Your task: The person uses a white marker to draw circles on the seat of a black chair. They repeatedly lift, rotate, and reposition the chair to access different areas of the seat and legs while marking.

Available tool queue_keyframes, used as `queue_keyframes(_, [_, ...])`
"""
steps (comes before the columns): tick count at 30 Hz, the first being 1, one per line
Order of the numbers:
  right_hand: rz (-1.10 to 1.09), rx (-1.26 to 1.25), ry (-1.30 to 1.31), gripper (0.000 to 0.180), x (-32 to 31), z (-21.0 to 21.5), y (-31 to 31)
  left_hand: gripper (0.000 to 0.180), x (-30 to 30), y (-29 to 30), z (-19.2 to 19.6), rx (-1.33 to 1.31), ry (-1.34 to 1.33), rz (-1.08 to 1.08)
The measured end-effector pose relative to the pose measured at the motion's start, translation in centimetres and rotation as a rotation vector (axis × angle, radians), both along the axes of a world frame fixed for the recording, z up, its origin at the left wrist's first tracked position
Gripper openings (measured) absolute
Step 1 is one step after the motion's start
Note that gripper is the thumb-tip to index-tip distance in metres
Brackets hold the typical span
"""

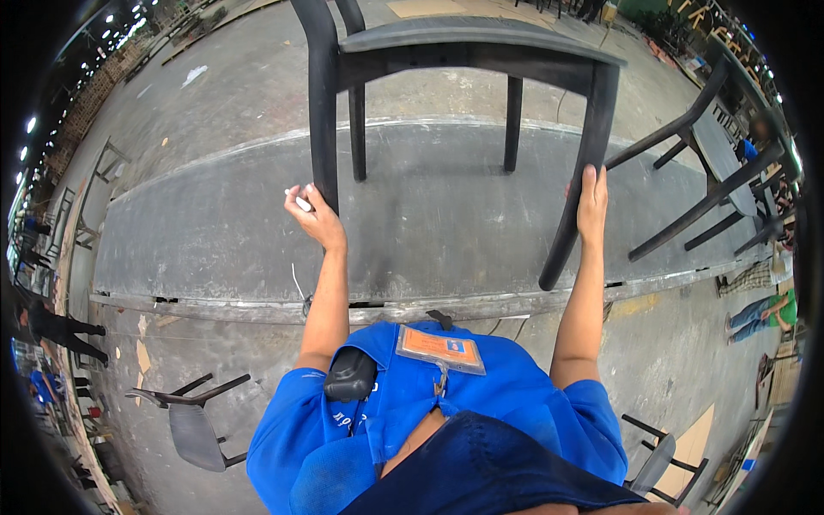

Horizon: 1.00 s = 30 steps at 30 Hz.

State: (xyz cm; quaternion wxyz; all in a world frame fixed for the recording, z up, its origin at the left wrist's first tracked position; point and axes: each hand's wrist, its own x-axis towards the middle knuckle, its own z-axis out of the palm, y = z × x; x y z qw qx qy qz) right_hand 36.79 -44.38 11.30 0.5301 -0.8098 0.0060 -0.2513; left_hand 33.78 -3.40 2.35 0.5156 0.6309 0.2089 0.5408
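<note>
chair (pixel 468 57): black | table (pixel 446 227): grey, pale-scratched | shirt (pixel 519 386): blue | badge (pixel 436 349): orange, blue | stick (pixel 303 204): white

The view looks from the person's head, through the left of two fisheye cameras worn side by side, steeply down and somewhat forward. The person's blue shirt (pixel 524 369) sits close beneath the lens at lower centre, and the forearms (pixel 328 296) reach up the frame from it. The grey tabletop (pixel 215 232) spans the middle at moderate range; the black chair (pixel 481 56), also near, is cut by the upper edge. Concrete floor (pixel 249 77) stretches farther off at upper left, where distant lights (pixel 32 124) curve along the dark, rounded rim.
</note>
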Motion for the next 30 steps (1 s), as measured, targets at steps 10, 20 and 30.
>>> queue_keyframes(10, [-0.196, -0.279, -0.046, 0.059, 7.1, 3.9, 2.1, 0.039, 4.1, 1.8, 3.2, 0.112, -0.106, -0.186])
queue_keyframes(20, [-0.148, -0.357, -0.022, 0.065, 13.2, 5.7, 2.0, 0.044, 5.9, 3.4, 4.1, 0.295, 0.089, -0.032])
queue_keyframes(30, [-0.146, -0.447, 0.119, 0.066, 13.0, 3.7, 1.5, 0.04, 3.5, 3.7, 2.4, 0.36, 0.253, 0.04])
